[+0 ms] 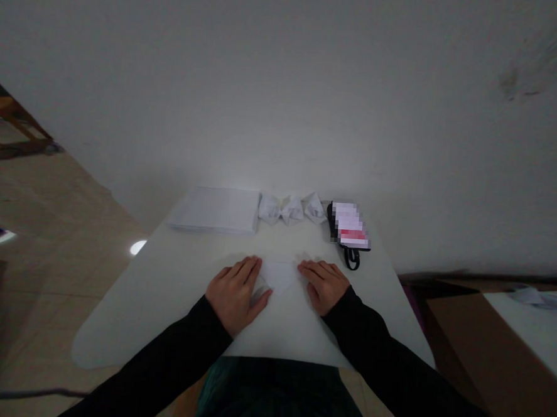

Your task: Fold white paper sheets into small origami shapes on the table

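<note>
A small folded piece of white paper (278, 276) lies on the white table between my hands. My left hand (235, 292) rests on its left side, fingers stretched forward and thumb spread toward the lower edge. At the paper's right edge, my right hand (325, 284) touches down with its fingertips, the fingers extended and the thumb slightly apart. Neither hand is wrapped round anything. The fold lines are faint, and the paper's outer corners are partly hidden under the fingers.
Along the wall stand a stack of white paper (217, 210) and several folded paper shapes (291, 209). A phone (351, 227) in a black case with a strap (351, 259) lies at the table's (159, 302) back right. A cardboard box (491, 347) is at the far right.
</note>
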The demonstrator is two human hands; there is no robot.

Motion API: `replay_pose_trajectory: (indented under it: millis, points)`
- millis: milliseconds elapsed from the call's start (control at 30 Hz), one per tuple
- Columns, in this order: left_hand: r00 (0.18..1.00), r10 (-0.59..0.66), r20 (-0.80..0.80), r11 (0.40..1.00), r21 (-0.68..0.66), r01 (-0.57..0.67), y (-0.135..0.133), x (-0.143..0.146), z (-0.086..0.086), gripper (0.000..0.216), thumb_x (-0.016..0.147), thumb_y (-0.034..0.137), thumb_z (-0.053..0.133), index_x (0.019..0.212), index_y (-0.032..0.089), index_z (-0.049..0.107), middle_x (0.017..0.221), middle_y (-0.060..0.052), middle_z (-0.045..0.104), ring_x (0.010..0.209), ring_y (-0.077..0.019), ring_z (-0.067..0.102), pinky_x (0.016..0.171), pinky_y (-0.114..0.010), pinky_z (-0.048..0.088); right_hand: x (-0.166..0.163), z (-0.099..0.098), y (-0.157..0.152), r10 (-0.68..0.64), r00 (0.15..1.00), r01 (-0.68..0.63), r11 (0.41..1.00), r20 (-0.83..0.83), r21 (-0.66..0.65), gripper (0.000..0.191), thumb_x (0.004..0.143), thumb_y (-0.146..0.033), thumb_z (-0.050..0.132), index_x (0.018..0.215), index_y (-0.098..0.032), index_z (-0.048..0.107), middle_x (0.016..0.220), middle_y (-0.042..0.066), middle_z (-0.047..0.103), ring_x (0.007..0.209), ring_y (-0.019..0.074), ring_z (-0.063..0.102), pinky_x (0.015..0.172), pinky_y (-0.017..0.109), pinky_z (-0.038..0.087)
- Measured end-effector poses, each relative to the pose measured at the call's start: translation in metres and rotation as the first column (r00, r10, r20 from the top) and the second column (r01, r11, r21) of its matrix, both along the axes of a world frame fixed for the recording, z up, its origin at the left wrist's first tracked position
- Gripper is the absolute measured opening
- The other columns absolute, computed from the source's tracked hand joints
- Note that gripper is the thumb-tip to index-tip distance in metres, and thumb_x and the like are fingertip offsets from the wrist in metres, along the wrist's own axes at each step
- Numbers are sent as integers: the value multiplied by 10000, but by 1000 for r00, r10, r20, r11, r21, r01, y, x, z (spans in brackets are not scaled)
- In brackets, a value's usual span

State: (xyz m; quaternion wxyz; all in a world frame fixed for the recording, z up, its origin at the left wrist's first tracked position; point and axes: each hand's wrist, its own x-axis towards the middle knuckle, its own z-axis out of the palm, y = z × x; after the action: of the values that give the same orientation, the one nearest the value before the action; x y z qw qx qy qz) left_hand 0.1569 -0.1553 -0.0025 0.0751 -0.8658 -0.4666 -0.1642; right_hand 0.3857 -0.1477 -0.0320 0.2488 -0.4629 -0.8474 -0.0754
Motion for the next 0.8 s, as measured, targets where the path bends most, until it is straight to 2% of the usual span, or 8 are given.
replay_pose_trajectory:
  millis: [200, 300, 367, 467, 600, 633, 700, 800]
  points:
    - [992, 105, 76, 992, -73, -100, 6, 2, 6, 544, 749, 593, 458, 1023, 132, 551, 1004, -134, 560, 962, -283, 488, 809, -410, 370, -10, -2, 3, 9, 982, -10, 1000, -187, -8, 164, 817, -235, 518, 812, -165, 666, 815, 78, 639, 794, 194, 530, 699, 323, 439]
    - [977, 171, 130, 971, -191, -144, 15, 4, 7, 477, 689, 602, 534, 918, 184, 566, 944, -79, 548, 941, -270, 458, 785, -397, 349, -14, 1, 7, -13, 955, -32, 989, -295, -145, 99, 790, -194, 560, 814, -178, 654, 787, 59, 597, 729, 164, 538, 667, 294, 458]
    - [969, 193, 155, 947, -289, -142, 22, 3, 7, 500, 601, 597, 623, 913, 210, 569, 913, -51, 541, 925, -269, 447, 760, -394, 346, -17, 8, 12, -71, 952, -11, 964, -297, -266, 192, 733, -143, 608, 920, -184, 629, 828, 52, 588, 743, 162, 549, 667, 286, 465]
    - [964, 197, 177, 909, -401, -112, 31, -2, 5, 524, 496, 540, 719, 902, 235, 590, 880, -33, 527, 908, -272, 445, 750, -404, 349, -22, 22, 24, -116, 977, 27, 899, -179, -437, 326, 615, -133, 706, 929, -177, 628, 760, 32, 609, 766, 185, 551, 691, 305, 451]
    - [912, 197, 359, 903, -429, -26, 39, -11, 2, 475, 433, 447, 778, 800, 206, 598, 930, -42, 502, 932, -268, 462, 792, -418, 373, -28, 30, 42, -61, 984, -78, 696, -168, -714, 231, 510, -166, 760, 718, -180, 660, 541, -51, 552, 516, 102, 508, 511, 219, 385]
    - [860, 211, 464, 899, -438, 16, 41, -12, 1, 478, 460, 420, 773, 838, 202, 580, 939, -40, 504, 916, -247, 486, 791, -405, 390, -29, 28, 45, -67, 972, -125, 661, -224, -740, 181, 505, -174, 756, 653, -174, 653, 503, -61, 529, 477, 86, 487, 473, 202, 356]
    - [658, 291, 694, 875, -471, 111, 44, -13, 2, 541, 552, 371, 735, 1008, 209, 494, 945, -29, 524, 829, -185, 551, 761, -370, 435, -31, 22, 50, -145, 909, -208, 653, -390, -728, 141, 509, -200, 745, 560, -161, 619, 450, -68, 494, 431, 70, 455, 425, 189, 321]
    - [308, 425, 851, 820, -506, 267, 51, -6, 7, 686, 632, 327, 693, 1188, 213, 307, 921, -24, 574, 718, -131, 606, 717, -324, 474, -38, 14, 50, -292, 680, -375, 650, -673, -661, 219, 541, -309, 726, 539, -159, 566, 420, -61, 505, 383, 72, 452, 390, 193, 353]
